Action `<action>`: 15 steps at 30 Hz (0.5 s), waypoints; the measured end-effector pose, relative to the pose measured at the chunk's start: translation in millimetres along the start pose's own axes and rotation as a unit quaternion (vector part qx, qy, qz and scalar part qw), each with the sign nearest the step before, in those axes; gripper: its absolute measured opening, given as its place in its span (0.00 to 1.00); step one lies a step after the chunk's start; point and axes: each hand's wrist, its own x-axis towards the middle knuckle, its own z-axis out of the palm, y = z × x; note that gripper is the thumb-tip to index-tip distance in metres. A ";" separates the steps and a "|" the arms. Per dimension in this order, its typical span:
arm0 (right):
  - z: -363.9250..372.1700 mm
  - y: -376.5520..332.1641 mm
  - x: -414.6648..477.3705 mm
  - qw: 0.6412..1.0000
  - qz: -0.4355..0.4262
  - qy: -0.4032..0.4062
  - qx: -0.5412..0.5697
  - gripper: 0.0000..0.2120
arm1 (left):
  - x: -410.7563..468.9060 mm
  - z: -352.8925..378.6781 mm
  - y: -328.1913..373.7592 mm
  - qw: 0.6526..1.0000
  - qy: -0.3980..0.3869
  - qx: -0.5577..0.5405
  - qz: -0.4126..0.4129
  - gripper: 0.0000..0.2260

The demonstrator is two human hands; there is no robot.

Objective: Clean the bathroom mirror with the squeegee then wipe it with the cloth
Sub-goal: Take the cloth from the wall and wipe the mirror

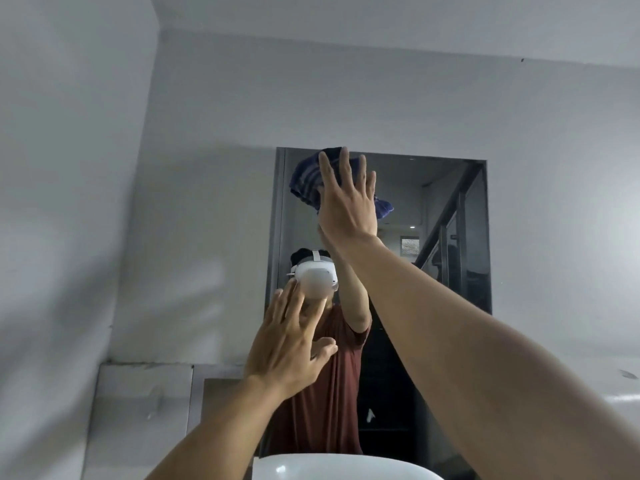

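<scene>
- Nearest, below both forearms, the rim of a white basin (343, 467) showed at the bottom edge.
- The left hand (289, 344) was raised with fingers spread and gripped nothing; it hovered at or just off the lower part of the mirror (398, 271), and whether it touched the glass could not be told.
- Above and to the right of it, the right hand (346, 199) was stretched up, fingers splayed flat, pressing the blue striped cloth (306, 176) against the glass near the mirror's top left corner.
- The cloth lay bunched under that palm, spilling out to the left of the fingers and a little to the right of them.
- No squeegee was in view, so the step in hand looked to be the cloth wipe.
- To do it well, the palm should have kept even pressure so the whole bunch stayed flat on the glass rather than trailing loose at its edges.
- Strokes would best have run from this top corner across, then downward in overlapping bands, so no strip was missed.
- The free hand was better kept off the glass, since bare fingers would leave fresh marks.
- Farthest, the glass reflected the person in a dark red shirt (325, 393) and a dark stair rail (450, 216) behind.
</scene>
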 end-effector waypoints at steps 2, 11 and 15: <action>7.2 -1.1 4.5 1.000 0.001 -0.015 0.009 0.29 | 4.7 4.6 -1.1 1.000 0.002 0.005 0.000 0.39; 22.6 -15.1 11.9 0.999 -0.043 -0.007 -0.032 0.35 | 26.0 7.3 0.8 0.998 0.060 0.019 -0.032 0.31; 24.1 -18.1 16.8 0.994 -0.098 -0.017 -0.039 0.31 | 25.3 12.2 0.5 0.997 0.062 0.030 -0.031 0.32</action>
